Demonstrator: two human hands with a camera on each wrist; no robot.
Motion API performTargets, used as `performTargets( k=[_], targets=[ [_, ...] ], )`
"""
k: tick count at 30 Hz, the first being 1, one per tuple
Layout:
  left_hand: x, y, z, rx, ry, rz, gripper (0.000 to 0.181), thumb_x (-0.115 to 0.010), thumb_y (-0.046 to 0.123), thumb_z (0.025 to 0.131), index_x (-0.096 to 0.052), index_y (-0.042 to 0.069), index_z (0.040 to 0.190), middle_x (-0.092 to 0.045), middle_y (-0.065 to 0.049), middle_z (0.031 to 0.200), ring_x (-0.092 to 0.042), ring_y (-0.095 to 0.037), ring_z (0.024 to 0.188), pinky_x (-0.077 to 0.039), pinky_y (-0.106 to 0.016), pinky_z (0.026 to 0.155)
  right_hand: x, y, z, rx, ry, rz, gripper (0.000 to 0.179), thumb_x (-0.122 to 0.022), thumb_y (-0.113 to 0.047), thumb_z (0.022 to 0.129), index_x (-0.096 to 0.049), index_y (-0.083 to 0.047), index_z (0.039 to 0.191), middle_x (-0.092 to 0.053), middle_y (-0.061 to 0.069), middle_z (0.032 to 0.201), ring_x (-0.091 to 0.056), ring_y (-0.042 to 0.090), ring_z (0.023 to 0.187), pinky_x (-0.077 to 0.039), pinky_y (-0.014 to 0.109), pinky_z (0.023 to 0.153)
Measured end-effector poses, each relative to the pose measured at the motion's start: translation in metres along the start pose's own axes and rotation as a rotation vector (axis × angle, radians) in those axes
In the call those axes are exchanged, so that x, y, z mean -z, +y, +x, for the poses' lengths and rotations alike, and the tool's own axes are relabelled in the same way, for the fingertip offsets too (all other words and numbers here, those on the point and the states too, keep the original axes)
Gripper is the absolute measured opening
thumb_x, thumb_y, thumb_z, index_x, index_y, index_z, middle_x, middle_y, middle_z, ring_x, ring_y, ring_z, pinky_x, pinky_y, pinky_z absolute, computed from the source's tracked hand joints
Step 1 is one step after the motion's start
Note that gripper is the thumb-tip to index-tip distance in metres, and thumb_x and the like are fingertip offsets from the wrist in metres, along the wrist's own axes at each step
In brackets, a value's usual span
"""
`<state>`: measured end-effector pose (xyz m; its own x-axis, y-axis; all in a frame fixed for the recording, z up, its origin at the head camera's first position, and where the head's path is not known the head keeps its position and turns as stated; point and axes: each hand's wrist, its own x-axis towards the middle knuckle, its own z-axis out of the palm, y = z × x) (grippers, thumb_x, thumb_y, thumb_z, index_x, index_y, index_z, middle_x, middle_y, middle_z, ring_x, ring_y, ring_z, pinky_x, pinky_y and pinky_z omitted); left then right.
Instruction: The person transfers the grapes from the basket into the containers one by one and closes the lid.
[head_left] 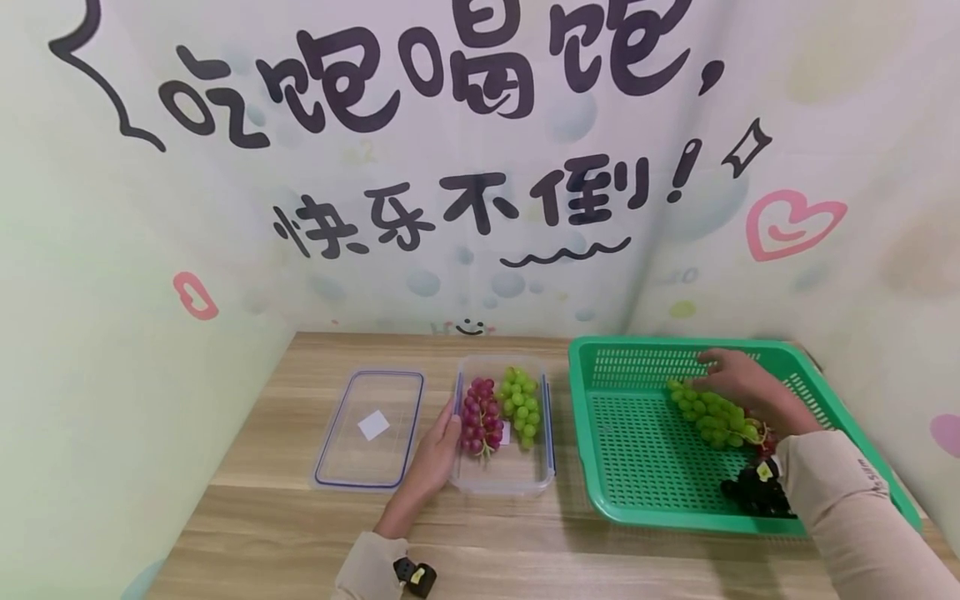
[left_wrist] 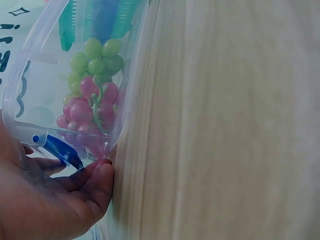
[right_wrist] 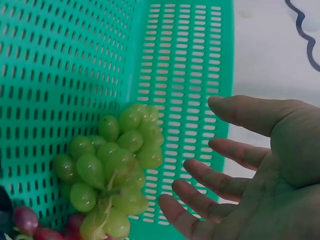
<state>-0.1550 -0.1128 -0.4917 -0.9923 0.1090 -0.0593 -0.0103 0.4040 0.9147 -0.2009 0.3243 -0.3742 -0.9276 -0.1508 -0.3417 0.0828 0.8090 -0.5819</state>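
the clear box (head_left: 517,468), which has no lid on, stands on the table (head_left: 262,508) with a red bunch (head_left: 481,417) in its left part and a green bunch (head_left: 521,408) just beside it on the right; both lie nearer the far end than the near one. the left hand (head_left: 431,462) holds the box by its left side, fingers bent in round the blue clip (left_wrist: 60,150).

the basket (head_left: 637,458), green and pierced with slots, is to the right of the box. its contents keep to the right: a second green bunch (head_left: 708,414), some reddish grapes (head_left: 767,443) and, nearer the front, a black bunch (head_left: 753,493) partly hidden by the right sleeve (head_left: 847,492). the right hand (head_left: 738,383) is above the second green bunch, fingers spread and apart from the fruit, holding nothing.

the lid (head_left: 375,458) lies flat left of the box, with the left hand reaching through the gap between them. a narrow strip of table parts box and basket. the basket's far rim sits near the table's back edge, close to the printed sheet (head_left: 420,292), and there is more table room in front of the box than behind.
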Motion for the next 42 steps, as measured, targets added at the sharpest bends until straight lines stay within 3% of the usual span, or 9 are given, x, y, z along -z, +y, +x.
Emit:
performTargets(
  k=[21,31,35,38,42],
  targets=[
    [-0.001,0.000,0.000,0.011,0.002,-0.018,0.052,-0.028,0.029,0.110,-0.021,0.014,0.159,-0.026,-0.017,0.161,-0.024,-0.040,0.147,-0.020,-0.055,0.121,0.001,0.016,0.006,-0.048,-0.082,-0.023,0.069,-0.057,-0.022,0.099,-0.026,0.018,0.146,-0.025,0.046,0.143,-0.040,0.061,0.124,-0.051,0.061,0.089],
    [0.000,0.001,0.001,0.001,-0.003,-0.010,0.052,-0.027,0.028,0.110,-0.020,0.011,0.159,-0.025,-0.018,0.161,-0.024,-0.041,0.147,-0.020,-0.057,0.120,-0.003,0.020,0.012,-0.097,-0.144,-0.021,0.073,-0.063,-0.021,0.096,-0.027,0.016,0.147,-0.016,0.046,0.147,-0.030,0.064,0.128,-0.049,0.065,0.090],
    [0.000,0.002,0.002,0.005,-0.002,-0.007,0.052,-0.027,0.028,0.110,-0.021,0.012,0.159,-0.026,-0.018,0.161,-0.025,-0.041,0.147,-0.021,-0.057,0.120,-0.007,0.020,0.013,-0.128,-0.151,0.001,0.077,-0.066,-0.021,0.095,-0.023,0.012,0.150,-0.013,0.045,0.149,-0.036,0.060,0.123,-0.053,0.054,0.076],
    [0.000,0.002,0.002,0.011,0.000,-0.004,0.052,-0.027,0.028,0.110,-0.021,0.012,0.159,-0.026,-0.017,0.161,-0.025,-0.041,0.147,-0.021,-0.056,0.120,-0.011,0.020,0.013,-0.164,-0.154,0.040,0.081,-0.065,-0.017,0.094,-0.016,0.010,0.153,-0.012,0.044,0.149,-0.043,0.052,0.113,-0.048,0.042,0.061],
    [0.000,0.001,0.001,0.015,-0.002,-0.003,0.052,-0.027,0.028,0.110,-0.021,0.010,0.159,-0.026,-0.018,0.161,-0.024,-0.041,0.147,-0.020,-0.056,0.121,-0.014,0.019,0.013,-0.189,-0.158,0.029,0.081,-0.065,-0.013,0.094,-0.014,0.010,0.153,-0.014,0.045,0.146,-0.045,0.048,0.107,-0.045,0.039,0.057]
  ],
)
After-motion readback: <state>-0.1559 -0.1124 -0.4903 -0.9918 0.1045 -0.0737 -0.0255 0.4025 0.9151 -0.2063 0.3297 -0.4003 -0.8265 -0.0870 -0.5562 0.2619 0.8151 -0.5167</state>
